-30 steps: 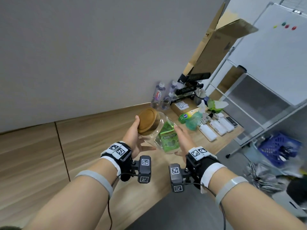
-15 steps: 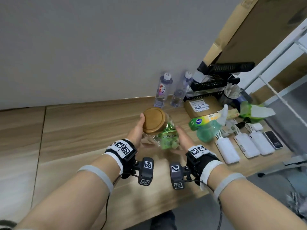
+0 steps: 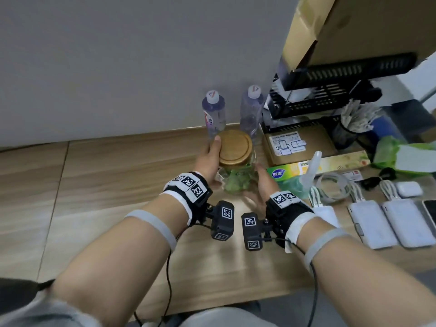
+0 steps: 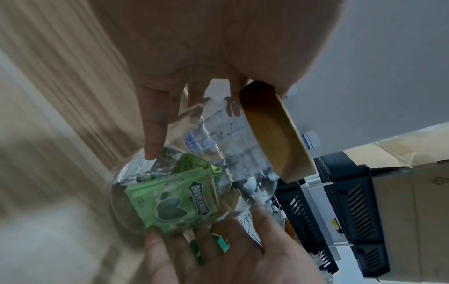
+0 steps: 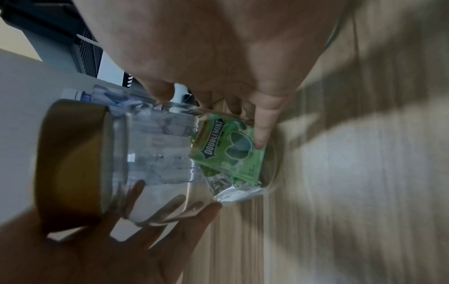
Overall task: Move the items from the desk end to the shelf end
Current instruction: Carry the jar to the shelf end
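A clear glass jar [image 3: 238, 182] with a round wooden lid [image 3: 234, 147] is held between both hands just in front of two water bottles. Green gum packets [image 4: 175, 201] lie inside it. My left hand [image 3: 208, 159] grips the left side, thumb on the lid's rim and fingers [image 4: 155, 124] along the glass. My right hand [image 3: 262, 182] cups the lower right side, its thumb [image 5: 262, 130] pressed on the glass over the packets. In the right wrist view the jar [image 5: 157, 153] is tilted, its base close to the wooden desk [image 3: 118, 173]; I cannot tell whether they touch.
Two water bottles [image 3: 213, 114] stand against the wall. To the right are a black tray rack [image 3: 330, 90], a flat cardboard parcel [image 3: 297, 145], a green box [image 3: 283, 172], cables and white power banks [image 3: 372, 223]. A large cardboard sheet [image 3: 354, 24] leans above the rack.
Both hands have carried the jar forward and down toward the water bottles and rack. The view has swung along the desk, so the cluttered end now looks much nearer.
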### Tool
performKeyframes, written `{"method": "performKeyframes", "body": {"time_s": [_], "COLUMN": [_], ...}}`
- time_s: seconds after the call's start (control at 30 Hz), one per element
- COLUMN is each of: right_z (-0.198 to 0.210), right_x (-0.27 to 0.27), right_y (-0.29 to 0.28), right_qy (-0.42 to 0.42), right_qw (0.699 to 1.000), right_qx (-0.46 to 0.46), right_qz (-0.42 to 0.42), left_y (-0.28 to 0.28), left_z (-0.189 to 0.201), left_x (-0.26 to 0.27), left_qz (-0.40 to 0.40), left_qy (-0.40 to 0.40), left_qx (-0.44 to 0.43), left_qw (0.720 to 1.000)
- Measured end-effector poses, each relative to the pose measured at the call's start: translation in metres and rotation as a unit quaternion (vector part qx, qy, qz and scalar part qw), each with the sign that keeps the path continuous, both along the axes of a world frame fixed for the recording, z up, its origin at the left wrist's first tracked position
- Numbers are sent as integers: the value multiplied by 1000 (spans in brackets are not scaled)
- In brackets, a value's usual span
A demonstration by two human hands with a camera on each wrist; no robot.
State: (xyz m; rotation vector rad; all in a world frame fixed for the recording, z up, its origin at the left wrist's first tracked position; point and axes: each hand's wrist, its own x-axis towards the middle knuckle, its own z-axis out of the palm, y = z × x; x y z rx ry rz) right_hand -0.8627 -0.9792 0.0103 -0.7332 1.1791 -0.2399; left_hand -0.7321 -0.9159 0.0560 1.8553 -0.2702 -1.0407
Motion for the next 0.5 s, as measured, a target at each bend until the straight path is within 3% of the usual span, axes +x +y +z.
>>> {"method": "performKeyframes", "body": {"time_s": [0.1, 0.2, 0.33, 0.5], "right_z": [-4, 0, -8, -30], "right_x": [2, 5, 9, 14], "right_y": [-9, -16, -15, 17], "right_qy": [-22, -39, 21, 68], "right_qw": [999, 999, 1000, 995], "right_qx": [13, 4, -12, 69], "right_qz": [-28, -27, -16, 16], "left_y": [-10, -12, -3, 30], "left_z": [-5, -10, -13, -12], "left_x": [4, 9, 10, 20], "left_qz": [-1, 23, 76, 111], "left_qy": [-9, 44, 100, 105], "left_qx": [0, -16, -35, -38], "left_qw": [1000, 999, 991, 988]}}
